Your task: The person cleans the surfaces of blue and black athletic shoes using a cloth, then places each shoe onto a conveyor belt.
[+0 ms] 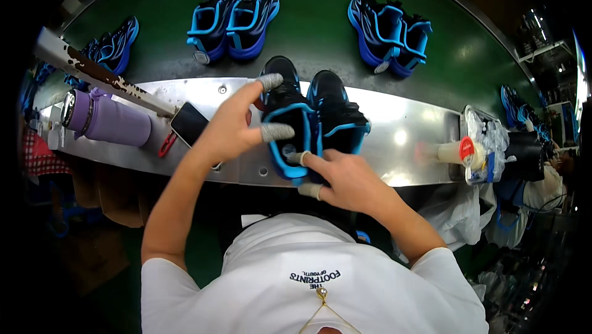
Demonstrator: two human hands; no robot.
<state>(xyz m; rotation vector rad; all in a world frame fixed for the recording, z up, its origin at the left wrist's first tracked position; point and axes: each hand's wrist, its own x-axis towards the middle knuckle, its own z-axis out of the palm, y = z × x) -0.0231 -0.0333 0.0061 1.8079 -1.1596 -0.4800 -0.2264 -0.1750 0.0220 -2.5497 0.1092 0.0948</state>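
Observation:
A pair of black sneakers with bright blue trim stands side by side in front of me, the left sneaker [285, 106] and the right sneaker [336, 109], toes pointing away. My left hand [228, 126] grips the left sneaker's outer side. Its index finger rests by the forefoot and its thumb reaches over the collar, both in grey finger sleeves; the other fingers are partly hidden. At the heel, my right hand [348, 180] pinches the left sneaker's back edge, index fingertip inside the opening and thumb behind. Pale finger covers sit on these two fingers.
More sneaker pairs stand on the green belt [314, 20]. The metal ledge [394, 130] holds a purple bottle [117, 119], a phone [189, 123] and, to the right, a tray [467, 118] with plastic bags and a red-lidded container [457, 150]. A chipped white bar [105, 75] crosses the left side.

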